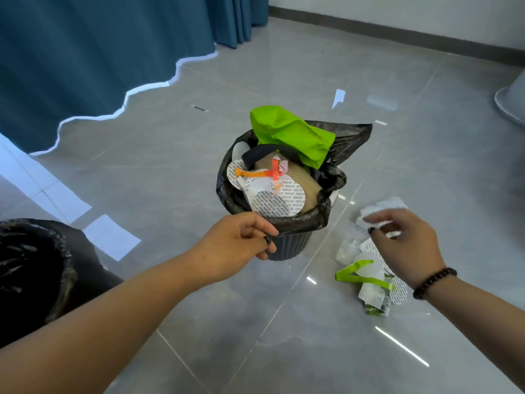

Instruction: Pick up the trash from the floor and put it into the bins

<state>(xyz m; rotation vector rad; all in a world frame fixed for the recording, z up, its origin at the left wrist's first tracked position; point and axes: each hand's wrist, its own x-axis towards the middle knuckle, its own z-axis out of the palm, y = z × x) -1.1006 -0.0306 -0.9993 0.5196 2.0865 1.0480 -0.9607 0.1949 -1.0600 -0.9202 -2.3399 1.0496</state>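
The bin [287, 223] rim is pinched by the left hand [238, 245], while crumpled paper [380, 207] is gripped by the right hand [406, 245], right of it.

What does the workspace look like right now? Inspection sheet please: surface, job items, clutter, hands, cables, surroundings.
Surface: glossy grey tiled floor, window reflections on it.
Job's things: small dark ribbed bin with black liner, heaped with green crumpled bag and printed paper discs; second black-lined bin at the left edge; pile of white wrappers and green strip on the floor to the right.
Clutter: white scrap and a thin dark piece farther off.
Hands: left hand grips the small bin's rim; right hand holds crumpled white paper.
Cables: nothing seen.
Surroundings: blue curtain, white wall with dark skirting.
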